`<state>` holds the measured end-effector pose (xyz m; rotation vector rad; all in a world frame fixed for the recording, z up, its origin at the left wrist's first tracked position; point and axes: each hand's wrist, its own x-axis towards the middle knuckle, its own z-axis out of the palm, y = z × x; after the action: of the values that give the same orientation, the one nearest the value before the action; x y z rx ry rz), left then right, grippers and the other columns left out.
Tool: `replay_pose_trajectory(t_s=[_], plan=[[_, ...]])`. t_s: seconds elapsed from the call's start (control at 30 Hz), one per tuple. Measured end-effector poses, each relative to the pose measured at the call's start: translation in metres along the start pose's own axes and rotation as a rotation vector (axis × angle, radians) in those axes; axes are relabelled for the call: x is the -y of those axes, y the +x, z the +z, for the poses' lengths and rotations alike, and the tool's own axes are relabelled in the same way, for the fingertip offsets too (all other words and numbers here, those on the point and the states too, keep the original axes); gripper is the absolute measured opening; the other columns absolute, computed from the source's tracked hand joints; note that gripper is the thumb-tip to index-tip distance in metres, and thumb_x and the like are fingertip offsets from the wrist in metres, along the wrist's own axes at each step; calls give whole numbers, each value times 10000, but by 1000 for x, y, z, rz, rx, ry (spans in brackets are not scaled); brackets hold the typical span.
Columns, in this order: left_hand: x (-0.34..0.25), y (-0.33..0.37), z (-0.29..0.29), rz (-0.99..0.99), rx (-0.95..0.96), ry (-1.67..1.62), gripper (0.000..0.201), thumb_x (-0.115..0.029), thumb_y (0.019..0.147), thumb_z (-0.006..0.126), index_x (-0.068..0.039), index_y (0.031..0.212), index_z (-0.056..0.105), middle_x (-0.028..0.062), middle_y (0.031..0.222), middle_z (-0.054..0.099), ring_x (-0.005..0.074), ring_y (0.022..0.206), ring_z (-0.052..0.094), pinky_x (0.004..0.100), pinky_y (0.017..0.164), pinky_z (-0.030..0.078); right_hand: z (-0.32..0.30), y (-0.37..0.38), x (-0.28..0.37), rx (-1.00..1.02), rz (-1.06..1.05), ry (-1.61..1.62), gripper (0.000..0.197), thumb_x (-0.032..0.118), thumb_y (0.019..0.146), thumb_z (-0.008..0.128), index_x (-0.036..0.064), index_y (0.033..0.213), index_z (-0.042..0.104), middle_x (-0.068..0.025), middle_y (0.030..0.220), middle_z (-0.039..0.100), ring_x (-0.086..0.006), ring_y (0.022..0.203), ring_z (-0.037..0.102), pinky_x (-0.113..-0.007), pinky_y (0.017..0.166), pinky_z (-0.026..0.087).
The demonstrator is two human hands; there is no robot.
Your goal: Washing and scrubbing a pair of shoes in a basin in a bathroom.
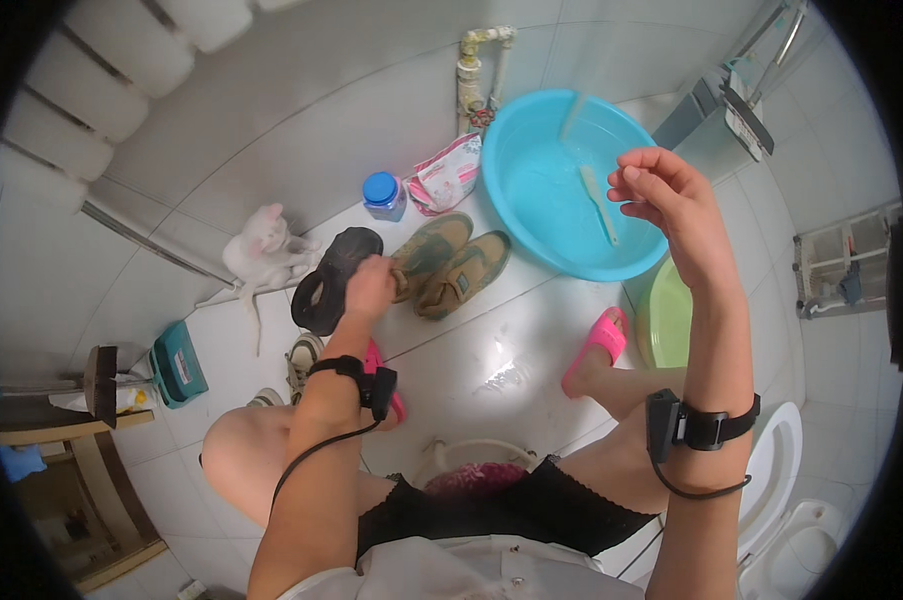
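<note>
Two black clogs [340, 262] lie by the wall on the tiled floor, left of a pair of olive-brown shoes [459, 275]. At the right edge of the black clogs is my left hand [374, 287], its fingers bent around that edge and partly hidden. My right hand [675, 205] is raised over the right side of a blue basin [512, 225], fingers loosely curved and apart, holding nothing. A pale, long-handled brush [602, 205] rests inside the basin.
A white cat [268, 245] sits left of the clogs. A blue-lidded jar [384, 196] and a pink-white bag [446, 176] stand against the wall. A green basin [666, 320] is at right, a teal dustpan [181, 365] at left, and a toilet [784, 460] lower right.
</note>
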<state>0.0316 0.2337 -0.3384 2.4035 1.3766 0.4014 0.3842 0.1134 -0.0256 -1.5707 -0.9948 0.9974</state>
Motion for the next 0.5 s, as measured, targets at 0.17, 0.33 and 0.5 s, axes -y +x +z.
replay_pose_trajectory(t_s=[0.17,0.33,0.5], plan=[[-44,3,55,-348,381,191,378,-287,813,609,15,1041,593,190,1058,599,365,973,570,470,901,428,-11,-4,-3,-7,32,-25,211,197,870,609,27,993,627,-52,904,661,-138,845,623,-275,797,475],[-42,9,72,-317,298,307,521,-334,703,714,67,1008,584,168,1080,609,374,1141,506,460,983,335,-18,1,-10,-53,49,-35,194,188,870,611,27,974,636,-50,885,662,-132,824,618,-272,779,475],[-24,22,105,-357,417,76,772,-175,677,698,36,1326,337,234,1123,589,372,1058,566,456,951,394,-29,6,-18,-51,43,-70,189,182,874,607,28,978,640,-49,879,662,-127,815,612,-264,766,473]])
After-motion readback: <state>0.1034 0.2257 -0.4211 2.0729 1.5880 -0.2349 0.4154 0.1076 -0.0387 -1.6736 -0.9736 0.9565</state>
